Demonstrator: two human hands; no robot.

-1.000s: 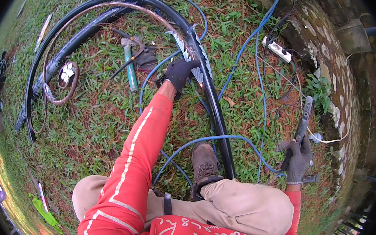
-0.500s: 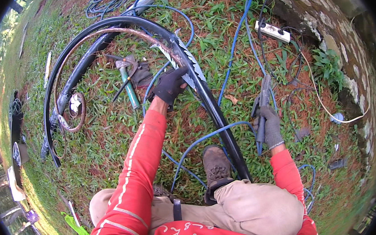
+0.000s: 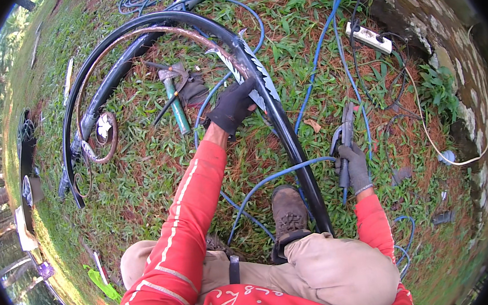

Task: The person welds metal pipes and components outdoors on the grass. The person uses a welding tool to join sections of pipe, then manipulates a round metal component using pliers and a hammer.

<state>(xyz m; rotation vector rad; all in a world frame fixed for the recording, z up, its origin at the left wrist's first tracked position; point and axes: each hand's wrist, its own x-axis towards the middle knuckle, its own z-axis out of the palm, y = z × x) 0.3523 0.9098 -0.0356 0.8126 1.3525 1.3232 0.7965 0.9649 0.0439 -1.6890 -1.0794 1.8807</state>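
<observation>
A long black pipe (image 3: pixel 209 23) bends in a large arc over the grass, its straight end coming down beside my boot. Jagged silvery metal leaves (image 3: pixel 263 72) sit along its bend. My left hand (image 3: pixel 231 108), in a dark glove, lies over the inner leaf's lower part, its fingers reaching to the pipe and partly hiding the leaf. To the right, my right hand (image 3: pixel 355 166), in a grey glove, is closed around the handle of a grey welding electrode holder (image 3: pixel 346 123), jaws pointing away from me. A blue cable (image 3: pixel 264 181) runs from near its handle.
A hammer with a green handle (image 3: pixel 177 109) lies inside the arc by a dark cloth (image 3: pixel 193 90). A rusty scroll with a white flower (image 3: pixel 103 127) is at left. A white power strip (image 3: pixel 368 38) lies near the stone wall (image 3: pixel 417 6). Blue cables cross the grass.
The whole scene has shifted slightly right in view. My left hand stays at the leaf on the pipe. My right hand still holds the electrode holder, turned a little.
</observation>
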